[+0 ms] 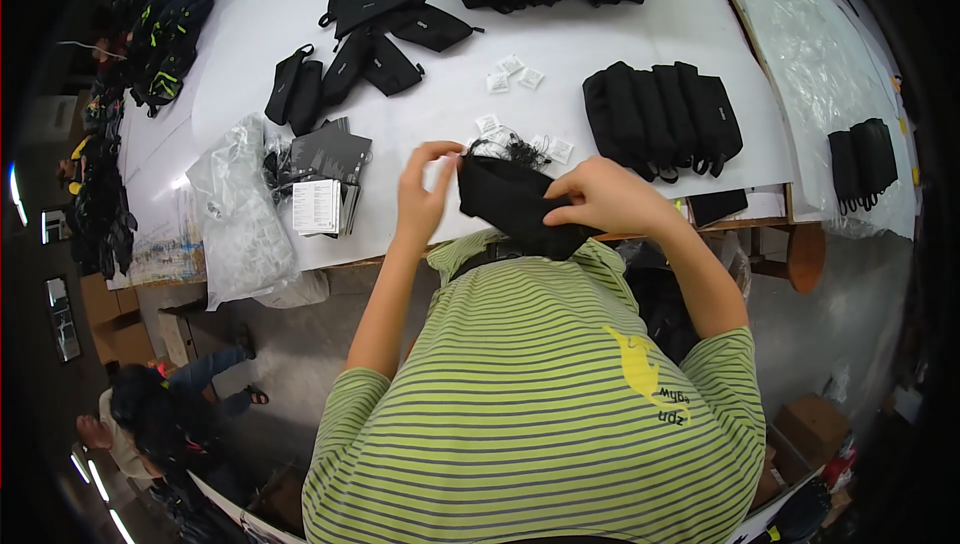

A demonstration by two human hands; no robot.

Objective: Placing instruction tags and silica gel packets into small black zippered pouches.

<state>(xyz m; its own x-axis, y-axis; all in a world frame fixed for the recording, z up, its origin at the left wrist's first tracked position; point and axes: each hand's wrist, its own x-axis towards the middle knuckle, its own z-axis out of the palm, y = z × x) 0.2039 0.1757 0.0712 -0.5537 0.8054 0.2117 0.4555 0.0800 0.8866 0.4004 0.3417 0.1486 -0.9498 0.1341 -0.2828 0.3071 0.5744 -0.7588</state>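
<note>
Fingers of the right hand (pixel 600 199) are curled down over the upper right edge of a black fabric pouch (pixel 515 206), thumb beneath and the rest on top, clamped on the cloth. Those of the left hand (pixel 422 194) are bent in a loose hook: the thumb and first fingers arch toward the pouch's left corner, tips close together beside its edge, though whether they pinch the fabric or only touch it cannot be told. The pouch hangs between both hands, above the near edge of the white table (pixel 560 44) and in front of the person's striped green shirt (pixel 530 394). A tangle of thin black cords (pixel 515 151) lies on the table just behind the pouch, with small white sachets (pixel 513 74) scattered further back. A row of upright black pouches (pixel 662 119) stands to the right, flat black pouches (pixel 370 39) lie to the left, and a stack of booklets (pixel 325 184) sits beside a crumpled clear plastic bag (pixel 240 214)
</note>
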